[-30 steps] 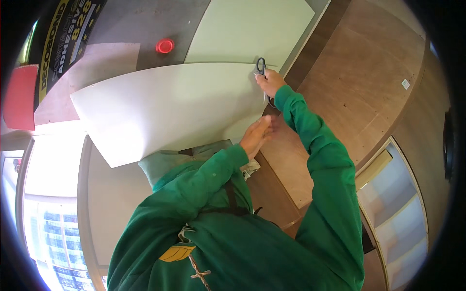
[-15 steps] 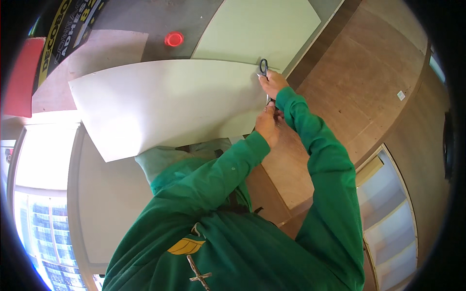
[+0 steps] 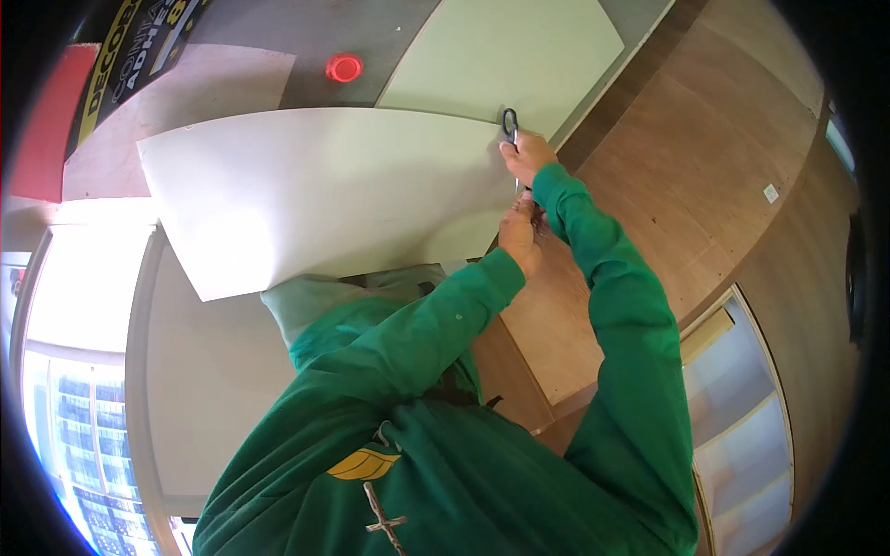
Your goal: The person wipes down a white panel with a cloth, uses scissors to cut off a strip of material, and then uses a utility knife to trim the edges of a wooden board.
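Note:
A large pale, thin sheet [image 3: 324, 195] with a curved far edge lies in front of me, its right end beside my hands. My right hand [image 3: 532, 157] is closed on a pair of scissors [image 3: 510, 120]. One dark handle loop sticks up past the thumb at the sheet's far right corner. A thin metal part shows below that hand, pointing toward my left hand [image 3: 521, 239]. The left fingers are pinched together just nearer to me, close to the scissors' lower end. What they grip is hidden.
A second pale panel [image 3: 510, 56] lies beyond the sheet. A red round cap [image 3: 344, 68] sits on the grey surface. At the far left stand a black printed container [image 3: 130, 74] and a red object [image 3: 56, 130]. Brown wooden board [image 3: 677, 167] spreads to the right, with shelving [image 3: 742, 417] below.
The view has shifted slightly. Both hands stay at the sheet's right end, the right one still holding the scissors.

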`<move>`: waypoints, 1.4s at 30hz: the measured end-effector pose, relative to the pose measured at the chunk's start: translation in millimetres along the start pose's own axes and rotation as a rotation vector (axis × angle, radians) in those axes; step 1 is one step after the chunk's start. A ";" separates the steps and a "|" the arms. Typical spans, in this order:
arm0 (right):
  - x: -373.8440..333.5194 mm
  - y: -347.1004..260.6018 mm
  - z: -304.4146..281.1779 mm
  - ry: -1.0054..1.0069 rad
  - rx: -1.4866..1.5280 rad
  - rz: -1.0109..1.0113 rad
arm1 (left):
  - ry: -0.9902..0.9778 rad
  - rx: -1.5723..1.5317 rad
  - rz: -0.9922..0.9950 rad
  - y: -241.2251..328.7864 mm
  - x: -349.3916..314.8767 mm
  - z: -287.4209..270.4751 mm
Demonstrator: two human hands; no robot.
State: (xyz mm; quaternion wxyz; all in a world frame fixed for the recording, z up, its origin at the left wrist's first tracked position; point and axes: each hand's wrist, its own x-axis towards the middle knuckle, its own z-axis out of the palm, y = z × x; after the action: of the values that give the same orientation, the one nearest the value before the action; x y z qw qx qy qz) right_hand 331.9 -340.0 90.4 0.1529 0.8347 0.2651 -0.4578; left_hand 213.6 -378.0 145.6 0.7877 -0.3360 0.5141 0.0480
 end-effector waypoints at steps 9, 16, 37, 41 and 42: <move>10.1 22.7 2.7 -0.094 0.177 -0.085 | -0.181 0.741 -0.075 61.6 -22.8 -26.5; 10.4 32.3 4.7 -0.080 0.380 -0.155 | -0.139 1.431 0.678 131.9 22.5 -57.1; -45.5 0.7 1.9 0.155 -0.211 -0.128 | -0.129 1.365 0.691 118.6 25.4 -54.9; -98.2 21.9 -18.0 0.157 0.029 -0.150 | -0.093 1.442 0.716 119.0 22.8 -62.0; -103.7 40.5 -30.9 0.132 0.230 -0.134 | -0.099 1.416 0.708 122.7 22.2 -62.3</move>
State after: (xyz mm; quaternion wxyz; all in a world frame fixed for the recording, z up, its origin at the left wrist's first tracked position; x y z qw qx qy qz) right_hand 331.0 -388.9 195.0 0.0077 0.8556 0.2755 -0.4382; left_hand 123.8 -325.6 52.7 0.7740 0.4311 0.4629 -0.0278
